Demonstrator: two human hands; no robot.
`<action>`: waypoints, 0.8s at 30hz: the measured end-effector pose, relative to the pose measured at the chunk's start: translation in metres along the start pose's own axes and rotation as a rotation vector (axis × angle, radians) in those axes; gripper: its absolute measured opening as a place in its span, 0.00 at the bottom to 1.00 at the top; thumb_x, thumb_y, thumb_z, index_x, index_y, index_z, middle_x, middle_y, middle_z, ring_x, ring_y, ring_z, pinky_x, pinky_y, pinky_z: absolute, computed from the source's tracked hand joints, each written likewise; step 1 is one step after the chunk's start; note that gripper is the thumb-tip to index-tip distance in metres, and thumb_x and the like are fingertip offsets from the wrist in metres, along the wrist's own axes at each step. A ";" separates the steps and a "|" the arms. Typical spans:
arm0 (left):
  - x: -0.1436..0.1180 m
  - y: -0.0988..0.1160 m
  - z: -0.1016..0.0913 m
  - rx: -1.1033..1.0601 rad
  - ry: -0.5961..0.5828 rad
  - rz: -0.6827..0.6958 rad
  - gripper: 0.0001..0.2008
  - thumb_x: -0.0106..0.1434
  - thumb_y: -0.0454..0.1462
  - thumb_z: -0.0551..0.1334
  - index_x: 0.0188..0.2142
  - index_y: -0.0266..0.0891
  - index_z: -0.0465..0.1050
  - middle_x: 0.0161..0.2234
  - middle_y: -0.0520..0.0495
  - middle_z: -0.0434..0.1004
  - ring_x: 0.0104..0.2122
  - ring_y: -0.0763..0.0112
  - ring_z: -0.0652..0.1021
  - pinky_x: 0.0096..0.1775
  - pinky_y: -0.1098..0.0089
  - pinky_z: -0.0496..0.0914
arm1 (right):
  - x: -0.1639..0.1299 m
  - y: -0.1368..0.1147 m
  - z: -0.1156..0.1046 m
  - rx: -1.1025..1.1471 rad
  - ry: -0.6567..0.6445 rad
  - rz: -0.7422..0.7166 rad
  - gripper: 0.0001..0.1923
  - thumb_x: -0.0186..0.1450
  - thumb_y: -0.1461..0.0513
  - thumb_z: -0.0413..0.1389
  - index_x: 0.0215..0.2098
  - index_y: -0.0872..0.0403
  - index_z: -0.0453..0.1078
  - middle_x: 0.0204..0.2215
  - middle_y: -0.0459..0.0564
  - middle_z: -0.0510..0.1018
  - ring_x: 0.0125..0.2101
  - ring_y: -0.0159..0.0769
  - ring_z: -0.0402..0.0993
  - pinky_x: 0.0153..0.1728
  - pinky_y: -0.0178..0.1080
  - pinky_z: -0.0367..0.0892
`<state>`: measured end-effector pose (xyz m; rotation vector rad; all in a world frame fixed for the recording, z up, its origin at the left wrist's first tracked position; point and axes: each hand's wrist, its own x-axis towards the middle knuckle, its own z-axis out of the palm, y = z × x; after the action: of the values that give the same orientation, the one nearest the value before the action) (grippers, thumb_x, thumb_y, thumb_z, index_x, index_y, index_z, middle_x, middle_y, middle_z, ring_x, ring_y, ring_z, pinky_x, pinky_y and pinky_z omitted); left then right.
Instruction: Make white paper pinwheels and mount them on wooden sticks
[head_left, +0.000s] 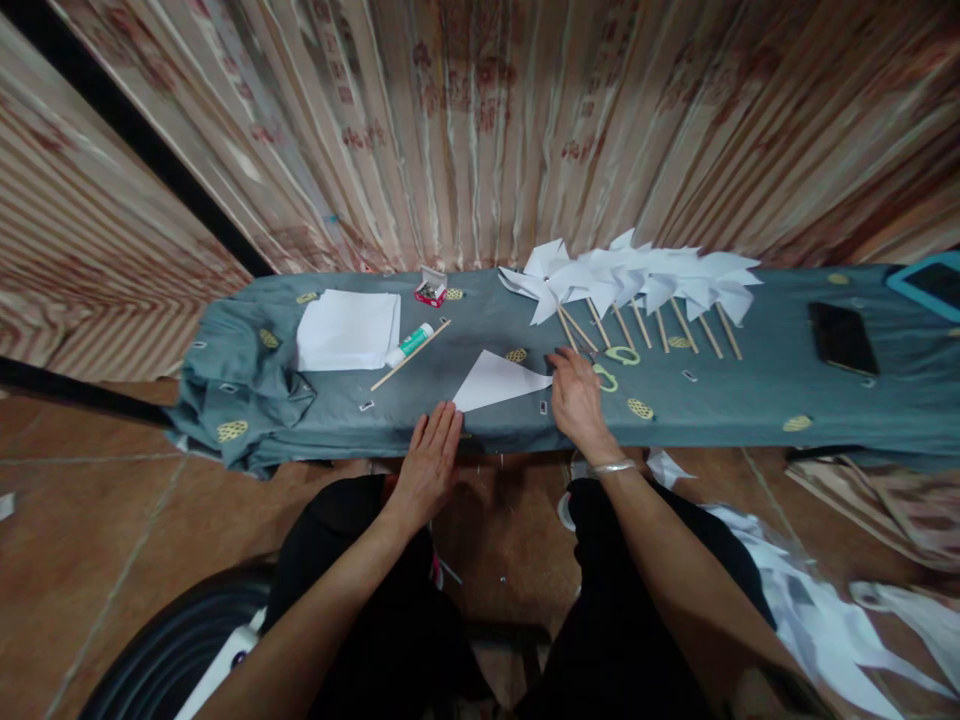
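Now both hands flat, left hand (429,462), right hand (576,397), pressing folded paper (495,381)

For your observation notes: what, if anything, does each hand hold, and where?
Nothing is gripped. The left hand and right hand press flat on the folded paper triangle's two corners.

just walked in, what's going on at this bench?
A person sits at a low bench covered in grey-green cloth, both hands on a folded white paper triangle. The left hand lies flat at its near corner; the right hand presses its right tip. Behind stand a row of finished paper pinwheels on sticks, with green scissors, a glue tube, a loose stick and a paper stack.
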<state>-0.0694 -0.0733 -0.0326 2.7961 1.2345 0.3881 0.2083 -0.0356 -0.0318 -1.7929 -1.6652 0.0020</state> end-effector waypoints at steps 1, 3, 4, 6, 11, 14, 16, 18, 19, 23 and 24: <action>-0.001 0.001 0.001 -0.003 0.013 0.000 0.40 0.62 0.29 0.54 0.70 0.29 0.38 0.69 0.26 0.51 0.70 0.49 0.50 0.65 0.43 0.54 | 0.003 -0.001 0.000 0.017 -0.011 -0.021 0.22 0.70 0.64 0.41 0.56 0.59 0.70 0.58 0.63 0.71 0.61 0.49 0.64 0.59 0.57 0.62; -0.002 0.003 0.004 -0.006 0.039 -0.003 0.41 0.62 0.28 0.53 0.71 0.30 0.35 0.69 0.26 0.50 0.70 0.49 0.50 0.65 0.42 0.53 | 0.011 -0.003 0.000 0.070 -0.034 -0.043 0.21 0.70 0.63 0.41 0.54 0.58 0.70 0.56 0.63 0.74 0.59 0.48 0.67 0.59 0.55 0.63; -0.002 0.003 0.005 -0.008 0.047 -0.008 0.41 0.62 0.27 0.53 0.71 0.30 0.34 0.69 0.26 0.50 0.70 0.49 0.50 0.65 0.42 0.53 | 0.015 -0.005 0.001 0.101 -0.042 -0.039 0.21 0.70 0.63 0.42 0.53 0.58 0.71 0.54 0.62 0.76 0.58 0.47 0.69 0.59 0.53 0.64; -0.002 0.005 0.006 -0.017 0.058 -0.022 0.41 0.62 0.28 0.53 0.71 0.30 0.34 0.69 0.26 0.50 0.70 0.48 0.50 0.65 0.42 0.53 | 0.023 -0.009 0.002 0.155 -0.056 -0.025 0.20 0.70 0.61 0.42 0.51 0.57 0.72 0.50 0.61 0.78 0.53 0.47 0.74 0.57 0.52 0.66; -0.002 0.009 0.006 -0.057 0.061 -0.049 0.41 0.61 0.28 0.55 0.70 0.29 0.36 0.69 0.24 0.49 0.70 0.47 0.49 0.65 0.41 0.51 | 0.035 -0.028 0.006 0.146 -0.077 -0.083 0.19 0.71 0.58 0.45 0.49 0.59 0.73 0.50 0.62 0.78 0.52 0.50 0.74 0.55 0.51 0.66; -0.002 0.012 0.004 -0.083 0.064 -0.064 0.42 0.61 0.28 0.55 0.70 0.29 0.34 0.69 0.24 0.49 0.70 0.48 0.47 0.65 0.41 0.51 | 0.043 -0.035 0.003 0.126 -0.113 -0.105 0.17 0.71 0.57 0.47 0.48 0.56 0.73 0.48 0.59 0.80 0.49 0.49 0.76 0.53 0.49 0.68; -0.002 0.013 0.003 -0.090 0.071 -0.067 0.41 0.63 0.28 0.55 0.70 0.29 0.35 0.69 0.24 0.49 0.70 0.48 0.47 0.65 0.41 0.51 | 0.050 -0.036 -0.001 0.127 -0.113 -0.112 0.17 0.71 0.56 0.47 0.47 0.55 0.74 0.46 0.58 0.80 0.48 0.48 0.77 0.52 0.48 0.68; -0.002 0.014 0.003 -0.093 0.078 -0.070 0.40 0.63 0.29 0.55 0.70 0.29 0.36 0.69 0.24 0.50 0.70 0.48 0.48 0.65 0.42 0.51 | 0.056 -0.035 -0.003 0.121 -0.125 -0.117 0.18 0.72 0.56 0.46 0.47 0.55 0.74 0.46 0.59 0.80 0.49 0.48 0.76 0.53 0.48 0.67; -0.002 0.015 0.003 -0.093 0.081 -0.073 0.40 0.63 0.29 0.55 0.70 0.29 0.36 0.69 0.24 0.50 0.70 0.48 0.48 0.65 0.42 0.51 | 0.058 -0.034 -0.004 0.112 -0.147 -0.119 0.18 0.72 0.56 0.46 0.48 0.55 0.74 0.47 0.59 0.80 0.50 0.48 0.76 0.54 0.48 0.67; -0.002 0.015 0.005 -0.114 0.105 -0.083 0.42 0.62 0.28 0.57 0.70 0.31 0.34 0.69 0.25 0.50 0.70 0.47 0.49 0.65 0.41 0.51 | 0.057 -0.038 0.001 0.013 -0.335 -0.140 0.22 0.69 0.55 0.52 0.56 0.58 0.70 0.57 0.63 0.74 0.59 0.53 0.69 0.58 0.52 0.63; -0.002 0.015 0.006 -0.124 0.116 -0.086 0.43 0.62 0.28 0.57 0.71 0.32 0.33 0.69 0.26 0.51 0.70 0.48 0.49 0.65 0.42 0.50 | 0.056 -0.040 0.003 -0.015 -0.392 -0.138 0.26 0.67 0.53 0.55 0.59 0.59 0.68 0.60 0.64 0.71 0.61 0.55 0.65 0.60 0.54 0.62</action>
<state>-0.0582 -0.0848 -0.0368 2.6398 1.2996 0.6062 0.1820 0.0130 0.0094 -1.7645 -2.0636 0.2977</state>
